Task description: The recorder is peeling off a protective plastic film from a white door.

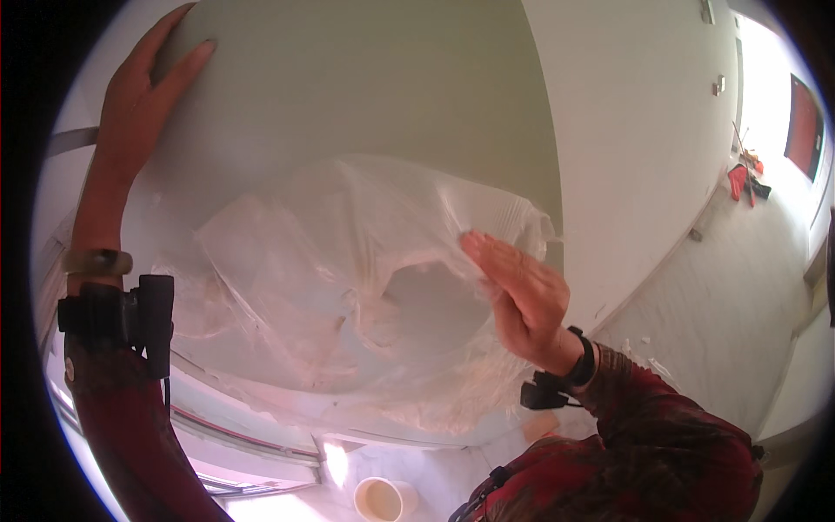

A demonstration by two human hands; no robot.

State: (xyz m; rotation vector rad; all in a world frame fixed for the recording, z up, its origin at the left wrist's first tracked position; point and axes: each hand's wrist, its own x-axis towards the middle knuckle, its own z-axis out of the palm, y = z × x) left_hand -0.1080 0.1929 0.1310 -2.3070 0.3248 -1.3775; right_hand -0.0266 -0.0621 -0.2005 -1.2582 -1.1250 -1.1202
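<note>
A large, smooth grey-green panel (365, 85) fills the middle of the view. My left hand (140, 85) is at its upper left edge, the thumb on the face and the fingers along the edge. Crumpled clear plastic film (293, 248) hangs in loose folds over the lower part of the panel, with a rounded gap showing the bare surface. At the right of that gap, my right hand (522, 287) has its fingers pressed together on the film, which runs in under the palm. The thumb is partly hidden and the hand is slightly blurred.
A white wall (626, 130) runs along the right, with wall boxes or switches. Red and dark items (743, 179) and a thin pole lie by a bright doorway. A pale bucket (385, 499) stands on the floor near me. A window or door track (241, 430) curves across the lower left.
</note>
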